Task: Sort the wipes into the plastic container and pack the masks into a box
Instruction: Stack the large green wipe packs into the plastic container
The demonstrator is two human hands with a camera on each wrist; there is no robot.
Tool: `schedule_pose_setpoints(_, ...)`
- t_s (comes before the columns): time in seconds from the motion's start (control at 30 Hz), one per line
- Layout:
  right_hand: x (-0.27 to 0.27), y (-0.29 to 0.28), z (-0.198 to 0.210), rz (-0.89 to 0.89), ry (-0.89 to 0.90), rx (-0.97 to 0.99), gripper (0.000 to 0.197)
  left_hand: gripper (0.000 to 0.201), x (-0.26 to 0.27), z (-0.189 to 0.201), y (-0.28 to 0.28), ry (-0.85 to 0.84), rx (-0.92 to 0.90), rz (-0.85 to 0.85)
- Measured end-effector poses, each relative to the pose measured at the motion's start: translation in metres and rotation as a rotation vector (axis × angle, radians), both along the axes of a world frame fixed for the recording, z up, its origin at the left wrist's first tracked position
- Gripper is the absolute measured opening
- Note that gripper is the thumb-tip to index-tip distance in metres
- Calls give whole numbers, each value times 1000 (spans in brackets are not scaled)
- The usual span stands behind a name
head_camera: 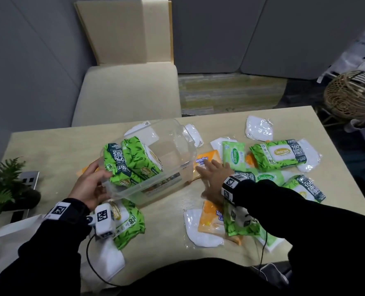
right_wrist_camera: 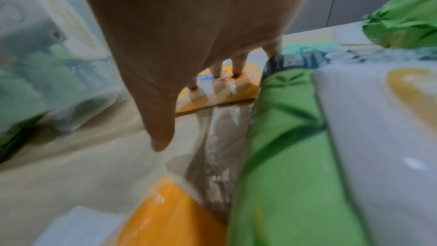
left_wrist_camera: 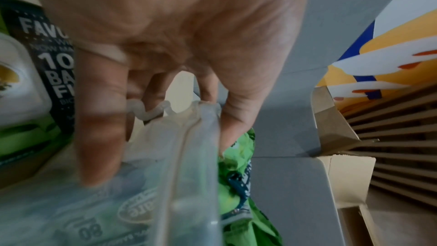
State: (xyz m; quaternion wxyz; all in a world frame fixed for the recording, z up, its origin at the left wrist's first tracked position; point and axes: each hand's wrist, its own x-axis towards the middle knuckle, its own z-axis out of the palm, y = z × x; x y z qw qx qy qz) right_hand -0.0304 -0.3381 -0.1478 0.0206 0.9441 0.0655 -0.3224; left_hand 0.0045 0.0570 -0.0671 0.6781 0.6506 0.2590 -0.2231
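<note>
My left hand (head_camera: 94,184) grips the near rim of the clear plastic container (head_camera: 173,146) and holds it tilted; in the left wrist view the thumb and fingers pinch that rim (left_wrist_camera: 203,137). Two green wipe packs (head_camera: 132,163) lie inside it. My right hand (head_camera: 211,178) is spread flat, fingertips touching an orange wipe pack (head_camera: 207,161), also seen as the orange pack (right_wrist_camera: 224,85). More green wipe packs (head_camera: 277,154) and white masks in clear wrappers (head_camera: 259,128) are scattered on the right. Another green pack (head_camera: 128,223) lies under my left wrist.
The beige table (head_camera: 57,146) has a beige chair (head_camera: 126,92) behind it. A plant (head_camera: 0,184) and a socket plate (head_camera: 29,178) sit at the left. A wicker basket (head_camera: 352,95) stands off the far right corner. A wrapped mask and orange pack (head_camera: 207,223) lie near the front.
</note>
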Motion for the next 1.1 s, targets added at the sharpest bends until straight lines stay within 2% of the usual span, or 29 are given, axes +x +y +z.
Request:
schedule_pose_setpoints(0.13,16,-27,8,-143,27,-38,106,60,5,-3,-24,-8,30,-82)
schedule_pose_setpoints(0.2,22,-39,4,-156,80,45,102,64,6,-7,-36,-18,68,-147)
schedule_pose_setpoints(0.23,24,-45,3,-161,78,115,94,66,6,-10,-42,-32,88,-175)
schedule_pose_setpoints(0.3,25,-59,7,-244,-43,264,68,68,4,-11,-52,-53,130,-211)
schedule_pose_setpoints(0.37,21,-72,19,-365,-188,278,46,67,3,-11,-56,-42,142,-239)
schedule_pose_setpoints(0.4,17,-79,24,-406,-191,239,39,67,3,-9,-57,-23,138,-250)
schedule_pose_setpoints(0.43,12,-84,27,-422,-137,188,40,68,4,-8,-56,0,136,-263)
schedule_pose_setpoints(0.5,3,-87,31,-435,28,99,56,66,9,-2,-55,53,146,-298)
schedule_pose_setpoints(0.6,-9,-80,25,-499,33,25,97,61,20,12,-58,110,211,-313)
schedule_pose_setpoints(0.63,-12,-76,22,-521,13,-20,108,63,22,19,-62,106,277,-335)
schedule_pose_setpoints(0.7,-15,-66,17,-566,16,-69,119,74,23,36,-75,10,509,-425)
schedule_pose_setpoints(0.77,-17,-60,13,-646,68,-7,122,84,22,52,-89,-175,777,-495)
schedule_pose_setpoints(0.83,-18,-60,16,-686,111,57,115,80,19,65,-103,-319,838,-476)
schedule_pose_setpoints(0.93,-21,-68,39,-675,89,161,98,55,14,74,-117,-407,660,-344)
schedule_pose_setpoints(1.0,-24,-78,66,-646,15,296,96,41,7,79,-128,-458,545,-283)
schedule_pose_setpoints(1.1,-28,-87,127,-510,-153,484,94,38,-8,85,-150,-519,473,-337)
